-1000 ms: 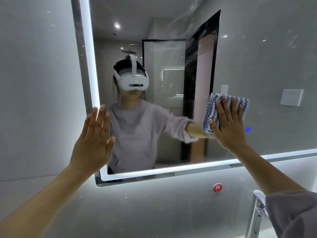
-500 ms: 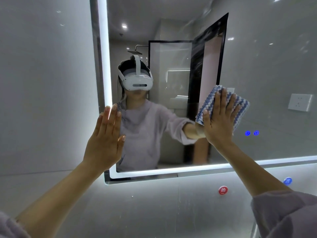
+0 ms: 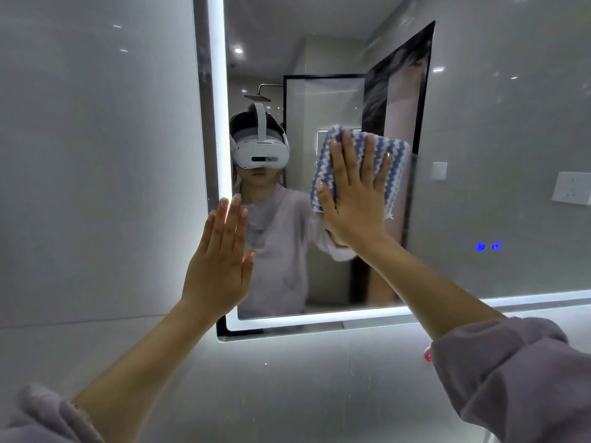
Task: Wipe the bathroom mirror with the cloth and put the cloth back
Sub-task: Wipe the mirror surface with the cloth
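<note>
- Right hand (image 3: 355, 199): my fingers lie straight and slightly fanned, palm flat, pressing the cloth against the glass; nothing is curled round it
- Folded knitted cloth with blue-and-white zigzag stripes (image 3: 395, 161): flat on the mirror under my right hand, in the left-centre of the glass; its top and right edges show past my fingertips, and a loose corner hangs below my little finger
- Rectangular wall mirror with a glowing white border strip (image 3: 511, 123): mounted on a glossy grey tiled wall (image 3: 96, 155)
- Left hand (image 3: 220, 266): raised flat, fingers straight and close together, holding nothing; it sits over the mirror's lower left lit edge, though I cannot tell whether it touches
- Two small blue glowing icons (image 3: 488, 246): side by side on the glass, lower right; their symbols are too small to read
- Round red sticker (image 3: 427, 355): on the wall below the mirror, mostly hidden by my right lilac-grey sleeve (image 3: 511, 378); its mark cannot be read
- Reflection: a person in a white headset (image 3: 260, 151) and lilac top, a shower head (image 3: 257, 97), a black-framed glass door, a white socket plate (image 3: 572, 188)
</note>
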The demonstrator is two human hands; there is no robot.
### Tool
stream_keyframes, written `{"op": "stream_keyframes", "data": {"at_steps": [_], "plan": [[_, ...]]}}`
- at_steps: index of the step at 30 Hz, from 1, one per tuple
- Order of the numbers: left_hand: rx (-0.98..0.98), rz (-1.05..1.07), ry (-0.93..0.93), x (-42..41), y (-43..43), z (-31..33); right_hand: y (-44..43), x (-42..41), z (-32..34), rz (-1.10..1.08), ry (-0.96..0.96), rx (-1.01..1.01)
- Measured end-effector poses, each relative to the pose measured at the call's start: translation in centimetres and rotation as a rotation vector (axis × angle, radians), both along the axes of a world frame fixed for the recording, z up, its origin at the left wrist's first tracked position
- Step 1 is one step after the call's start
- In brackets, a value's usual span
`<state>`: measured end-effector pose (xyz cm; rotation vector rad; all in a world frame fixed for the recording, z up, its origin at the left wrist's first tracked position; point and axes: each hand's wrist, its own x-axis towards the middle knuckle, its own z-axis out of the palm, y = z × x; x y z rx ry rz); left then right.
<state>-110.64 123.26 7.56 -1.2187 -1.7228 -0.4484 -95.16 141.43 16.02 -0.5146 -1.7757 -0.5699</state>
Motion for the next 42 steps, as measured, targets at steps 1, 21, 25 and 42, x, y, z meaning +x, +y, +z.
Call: {"op": "stream_keyframes", "data": {"at_steps": [1, 21, 25, 42], "plan": [[0.000, -0.008, -0.008, 0.0, 0.0, 0.0, -0.6, -0.4, 0.3, 0.004, -0.020, 0.004], [-0.002, -0.046, -0.063, 0.5, -0.4, 0.5, -8.3, -7.4, 4.3, 0.017, -0.177, 0.067], [-0.008, -0.026, -0.031, 0.4, -0.3, 0.5, -7.9, -6.8, 4.4, -0.016, -0.214, 0.090], [0.013, 0.011, 0.052, -0.2, 0.1, 0.0, 0.8, 1.6, 3.2, -0.069, -0.219, 0.149]]}}
